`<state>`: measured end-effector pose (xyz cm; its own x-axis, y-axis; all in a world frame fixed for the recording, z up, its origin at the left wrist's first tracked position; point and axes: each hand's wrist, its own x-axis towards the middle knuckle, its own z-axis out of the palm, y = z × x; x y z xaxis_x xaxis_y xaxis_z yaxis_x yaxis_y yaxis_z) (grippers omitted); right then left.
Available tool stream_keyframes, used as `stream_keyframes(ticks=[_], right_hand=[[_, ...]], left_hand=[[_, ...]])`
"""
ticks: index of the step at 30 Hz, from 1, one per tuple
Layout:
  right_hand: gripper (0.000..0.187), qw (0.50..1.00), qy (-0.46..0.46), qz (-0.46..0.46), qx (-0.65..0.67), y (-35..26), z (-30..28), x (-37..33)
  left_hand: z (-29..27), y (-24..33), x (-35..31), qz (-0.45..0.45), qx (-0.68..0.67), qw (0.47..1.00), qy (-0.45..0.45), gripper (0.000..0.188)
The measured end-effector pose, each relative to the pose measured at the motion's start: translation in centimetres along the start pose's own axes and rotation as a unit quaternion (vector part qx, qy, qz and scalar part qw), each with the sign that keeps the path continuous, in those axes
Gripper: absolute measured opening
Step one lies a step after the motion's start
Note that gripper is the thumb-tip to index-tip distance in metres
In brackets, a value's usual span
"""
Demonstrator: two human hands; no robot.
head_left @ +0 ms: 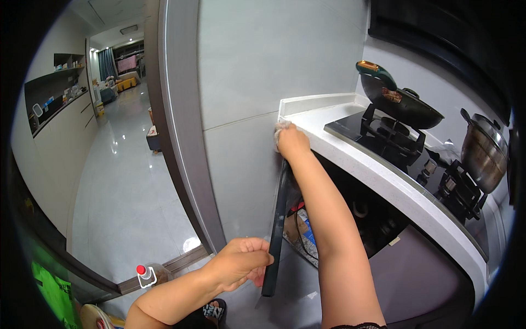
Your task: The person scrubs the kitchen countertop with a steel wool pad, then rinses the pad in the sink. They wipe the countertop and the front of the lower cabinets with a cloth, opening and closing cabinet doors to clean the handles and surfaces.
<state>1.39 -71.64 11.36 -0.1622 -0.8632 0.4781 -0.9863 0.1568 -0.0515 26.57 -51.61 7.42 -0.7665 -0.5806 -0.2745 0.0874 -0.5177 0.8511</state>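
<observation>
My left hand grips the free edge of a dark cabinet door that stands swung out below the worktop. My right hand is closed on a pale crumpled cloth, pressed near the door's top edge by the left corner of the white countertop. My right forearm crosses in front of the cabinet opening. Inside the cabinet, behind that arm, sit a blue-and-white package and a dark cable, partly hidden.
On the black gas hob stand a wok with a green lid-like piece and a steel pot. A red-capped bottle is on the floor by the doorway frame. A tiled wall borders the door.
</observation>
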Motion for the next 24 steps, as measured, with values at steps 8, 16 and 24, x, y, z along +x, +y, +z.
stream_keyframes(ticks=[8,16,24], right_hand=[[0.032,0.996,-0.047,0.021,0.079,0.4,-2.2,-2.2],[0.018,0.963,-0.038,-0.060,0.259,5.8,-5.2,-16.8],[0.034,0.992,0.005,0.006,0.125,1.5,-1.5,-1.7]], left_hand=[[0.6,-0.9,0.5,0.003,-0.007,1.000,-0.017,0.014],[0.3,-1.3,1.6,0.007,0.000,0.996,-0.090,0.015],[0.2,-0.7,1.1,-0.002,0.021,0.995,-0.094,0.015]])
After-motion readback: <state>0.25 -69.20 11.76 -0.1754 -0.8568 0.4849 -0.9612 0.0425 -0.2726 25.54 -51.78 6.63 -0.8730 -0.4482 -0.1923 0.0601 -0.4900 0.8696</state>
